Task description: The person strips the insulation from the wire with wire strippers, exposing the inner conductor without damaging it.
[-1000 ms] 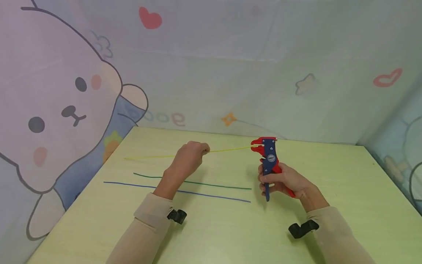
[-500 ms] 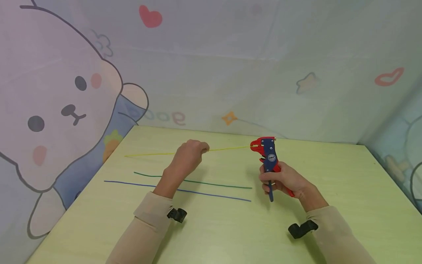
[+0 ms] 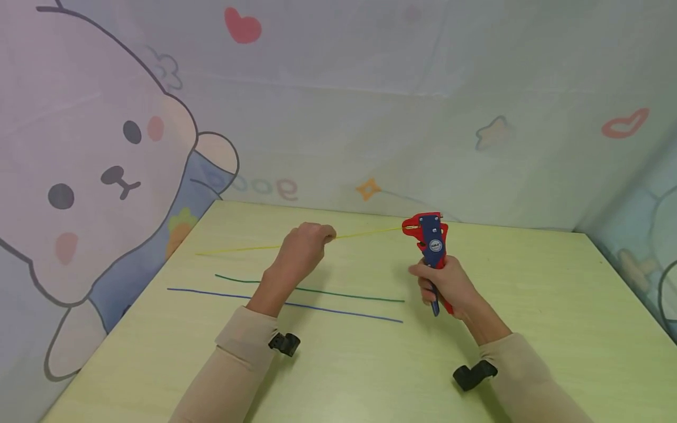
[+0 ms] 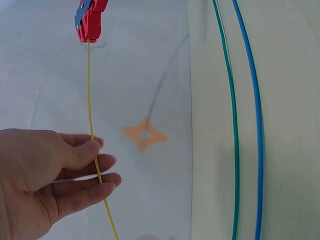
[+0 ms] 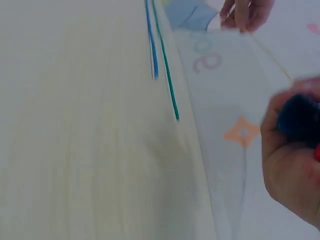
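Observation:
In the head view my left hand (image 3: 302, 252) pinches a thin yellow wire (image 3: 370, 232) between thumb and fingers. The left wrist view shows that wire (image 4: 90, 90) running across the fingers, thumb on top, up to the red jaws. My right hand (image 3: 449, 285) grips the handles of a red and blue wire stripper (image 3: 435, 245), held upright above the table. One wire end is in the tool's jaws; the other stretches out to the left. The right wrist view is blurred, with only a dark handle end (image 5: 300, 117) showing in the fist.
A green wire (image 3: 349, 295) and a blue wire (image 3: 344, 313) lie roughly parallel on the pale yellow table (image 3: 370, 376), below my left hand. Behind the table hangs a printed cloth (image 3: 338, 117). A dark cable (image 3: 661, 294) shows at the right edge.
The stripper's jaws have come together at the yellow wire. My right hand has squeezed the handles closer and risen slightly with the tool. The left hand has hardly moved.

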A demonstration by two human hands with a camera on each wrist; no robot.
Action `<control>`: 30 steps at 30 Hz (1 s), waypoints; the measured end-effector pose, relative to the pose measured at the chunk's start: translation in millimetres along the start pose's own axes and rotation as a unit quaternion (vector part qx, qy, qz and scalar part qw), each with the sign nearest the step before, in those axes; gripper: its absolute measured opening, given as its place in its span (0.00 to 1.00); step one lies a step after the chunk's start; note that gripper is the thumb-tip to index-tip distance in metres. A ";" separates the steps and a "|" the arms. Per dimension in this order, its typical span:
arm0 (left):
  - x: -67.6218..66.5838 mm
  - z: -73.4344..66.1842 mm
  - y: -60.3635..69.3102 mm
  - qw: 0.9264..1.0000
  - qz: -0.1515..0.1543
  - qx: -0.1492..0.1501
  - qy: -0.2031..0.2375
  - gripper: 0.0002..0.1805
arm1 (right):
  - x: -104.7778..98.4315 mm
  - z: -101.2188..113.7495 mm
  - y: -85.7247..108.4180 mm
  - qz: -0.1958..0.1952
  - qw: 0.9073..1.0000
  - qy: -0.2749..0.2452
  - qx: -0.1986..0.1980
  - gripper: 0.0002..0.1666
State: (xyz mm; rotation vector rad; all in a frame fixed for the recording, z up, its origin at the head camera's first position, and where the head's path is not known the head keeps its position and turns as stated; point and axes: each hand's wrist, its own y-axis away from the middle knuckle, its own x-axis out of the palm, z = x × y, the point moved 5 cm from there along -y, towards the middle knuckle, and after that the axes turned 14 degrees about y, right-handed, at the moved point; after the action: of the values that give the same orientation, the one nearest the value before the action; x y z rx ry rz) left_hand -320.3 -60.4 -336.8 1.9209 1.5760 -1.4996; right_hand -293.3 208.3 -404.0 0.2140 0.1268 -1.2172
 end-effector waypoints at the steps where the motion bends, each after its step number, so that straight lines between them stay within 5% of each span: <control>1: 0.3 0.3 -0.1 1.000 0.000 0.000 0.001 0.10 | -0.5 -0.6 0.1 -0.005 1.000 0.003 0.002 0.15; 21: 4.4 6.7 -0.2 1.000 0.005 -0.015 0.014 0.10 | -7.8 14.5 8.4 0.095 0.995 -0.020 -0.028 0.11; 30: 26.6 7.6 3.0 0.993 0.106 -0.042 0.009 0.14 | -9.0 17.9 8.9 0.102 0.992 -0.048 -0.049 0.08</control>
State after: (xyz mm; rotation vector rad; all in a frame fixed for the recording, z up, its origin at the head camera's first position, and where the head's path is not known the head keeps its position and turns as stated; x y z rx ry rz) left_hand -324.8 -51.5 -362.7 1.9888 1.3675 -1.3130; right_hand -288.4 215.4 -383.8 0.0804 0.0787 -1.0135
